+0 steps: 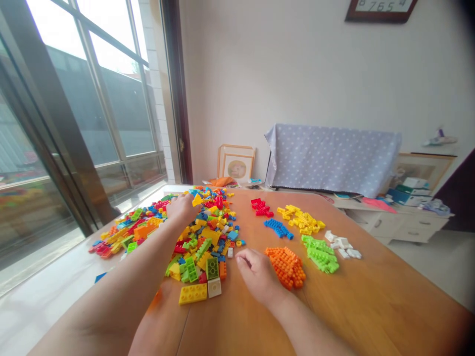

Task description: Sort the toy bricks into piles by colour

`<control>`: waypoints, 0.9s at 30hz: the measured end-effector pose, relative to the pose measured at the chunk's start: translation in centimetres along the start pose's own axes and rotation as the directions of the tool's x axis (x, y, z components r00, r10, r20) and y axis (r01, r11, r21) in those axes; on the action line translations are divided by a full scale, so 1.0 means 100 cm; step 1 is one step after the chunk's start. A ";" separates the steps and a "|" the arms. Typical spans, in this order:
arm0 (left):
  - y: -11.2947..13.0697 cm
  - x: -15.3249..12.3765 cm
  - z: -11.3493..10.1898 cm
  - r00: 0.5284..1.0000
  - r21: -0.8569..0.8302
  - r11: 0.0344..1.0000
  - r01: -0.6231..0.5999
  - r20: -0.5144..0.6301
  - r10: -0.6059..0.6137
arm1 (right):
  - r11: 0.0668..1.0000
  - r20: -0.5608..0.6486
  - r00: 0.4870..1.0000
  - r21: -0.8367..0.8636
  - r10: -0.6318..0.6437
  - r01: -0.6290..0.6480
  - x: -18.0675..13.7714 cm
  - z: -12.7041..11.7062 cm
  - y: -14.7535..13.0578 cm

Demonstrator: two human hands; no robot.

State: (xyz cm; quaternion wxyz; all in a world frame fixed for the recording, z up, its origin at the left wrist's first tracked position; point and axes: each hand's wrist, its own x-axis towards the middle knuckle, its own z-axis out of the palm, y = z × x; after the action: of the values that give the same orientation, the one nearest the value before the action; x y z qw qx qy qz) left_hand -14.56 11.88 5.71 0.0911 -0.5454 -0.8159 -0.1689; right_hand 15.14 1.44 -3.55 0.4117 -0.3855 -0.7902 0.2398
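My left hand [181, 208] reaches over the far part of a big mixed pile of toy building bricks [208, 235]. Its fingers are closed around a yellow brick [197, 200] at the thumb side. On the table right of the pile rests my right hand [258, 274], fingers curled in; whatever they may hold is hidden. Just left of it lies a small white brick [230, 252], and close on its right is a heap of orange bricks [285, 267]. At the pile's near edge are a yellow brick with studs [193, 294] and a white square brick [214, 288].
Sorted heaps sit on the right of the wooden table [352, 306]: red bricks [261, 207], blue bricks [278, 229], yellow bricks [302, 220], green bricks [321, 254] and white bricks [342, 244]. A window [111, 99] borders the left side; a cloth-covered object [330, 158] stands behind.
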 end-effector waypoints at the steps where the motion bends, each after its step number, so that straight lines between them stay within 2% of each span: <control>1: 0.002 -0.005 -0.001 0.999 -0.015 1.000 -0.027 -0.027 0.027 | 1.000 0.004 1.000 0.003 0.001 -0.001 0.000 0.000 0.000; 5: 0.015 -0.022 -0.002 0.990 -0.098 0.986 -0.133 -0.053 0.128 | 1.000 0.005 1.000 0.018 0.006 -0.006 -0.001 0.001 0.001; 11: 0.033 -0.037 0.010 0.968 -0.149 0.961 -0.232 0.059 0.243 | 1.000 0.011 1.000 0.027 -0.001 0.001 -0.001 0.001 0.002; 21: 0.031 -0.056 0.031 0.924 -0.048 0.930 -0.365 0.106 0.368 | 1.000 0.054 0.998 0.021 0.015 -0.016 -0.002 0.004 0.000; 27: 0.028 -0.055 0.038 0.938 0.050 0.937 -0.346 0.054 0.343 | 0.998 0.077 0.996 0.015 0.052 -0.053 -0.003 0.008 -0.003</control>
State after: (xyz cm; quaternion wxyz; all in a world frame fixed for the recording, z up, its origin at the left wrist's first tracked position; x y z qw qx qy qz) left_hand -9.68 9.56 0.91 0.1172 -0.6805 -0.7143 -0.1139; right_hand 14.49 0.93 -3.92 0.3777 -0.3931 -0.7931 0.2718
